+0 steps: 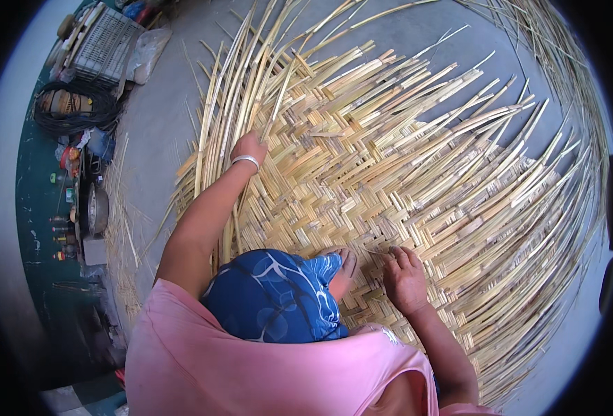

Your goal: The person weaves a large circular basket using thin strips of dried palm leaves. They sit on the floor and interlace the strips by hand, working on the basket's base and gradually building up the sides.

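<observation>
The broad mat of woven pale-yellow split stalks lies beneath both hands. Long, loose straw-coloured strips run lengthwise along its left edge; the nearer left hand grasps some. Mid-mat, the right hand curls, its hold unclear.

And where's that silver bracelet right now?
The silver bracelet is left of centre in the head view, worn just behind the left hand, beside the woven mat's long pale strips.
</observation>
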A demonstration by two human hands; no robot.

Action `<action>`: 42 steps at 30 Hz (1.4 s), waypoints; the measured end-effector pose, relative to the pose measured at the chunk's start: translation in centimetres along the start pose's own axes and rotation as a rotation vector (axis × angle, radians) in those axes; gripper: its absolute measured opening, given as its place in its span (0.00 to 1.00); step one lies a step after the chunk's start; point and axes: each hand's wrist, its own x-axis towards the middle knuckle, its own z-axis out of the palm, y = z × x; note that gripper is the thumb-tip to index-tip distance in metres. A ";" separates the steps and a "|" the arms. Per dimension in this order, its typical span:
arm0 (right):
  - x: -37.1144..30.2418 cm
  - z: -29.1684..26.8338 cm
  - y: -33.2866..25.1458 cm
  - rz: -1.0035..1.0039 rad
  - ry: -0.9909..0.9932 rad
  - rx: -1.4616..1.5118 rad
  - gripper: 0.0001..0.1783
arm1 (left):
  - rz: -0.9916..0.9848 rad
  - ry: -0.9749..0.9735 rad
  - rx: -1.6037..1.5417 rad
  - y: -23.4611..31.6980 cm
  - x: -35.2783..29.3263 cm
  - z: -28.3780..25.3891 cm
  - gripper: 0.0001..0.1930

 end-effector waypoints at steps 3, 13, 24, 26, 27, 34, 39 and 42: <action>-1.4 -0.5 0.1 -0.034 -0.058 0.062 0.14 | -0.034 0.248 0.081 -1.4 -1.1 0.9 0.14; -2.1 0.7 0.9 -0.003 -0.002 0.028 0.13 | -0.113 0.195 0.117 -3.7 -1.6 1.0 0.12; -0.3 1.9 1.0 0.049 -0.002 -0.069 0.07 | -0.429 0.244 -0.142 -10.3 2.5 0.7 0.19; -0.1 2.3 1.2 0.073 -0.004 -0.076 0.07 | -0.365 0.246 -0.186 -10.9 2.3 0.9 0.19; -0.1 2.4 1.3 0.088 -0.006 -0.080 0.07 | -0.335 0.266 -0.212 -10.5 2.0 0.9 0.19; 0.2 3.1 1.6 0.070 0.047 -0.109 0.05 | -0.200 0.521 -0.285 -10.9 2.8 1.1 0.21; 0.2 3.1 1.9 0.053 0.074 -0.114 0.05 | -0.198 -0.259 -1.258 -10.6 3.9 -1.5 0.21; 0.2 2.8 1.9 0.038 0.070 -0.112 0.05 | -0.101 -0.514 -1.266 -8.2 2.3 -4.1 0.24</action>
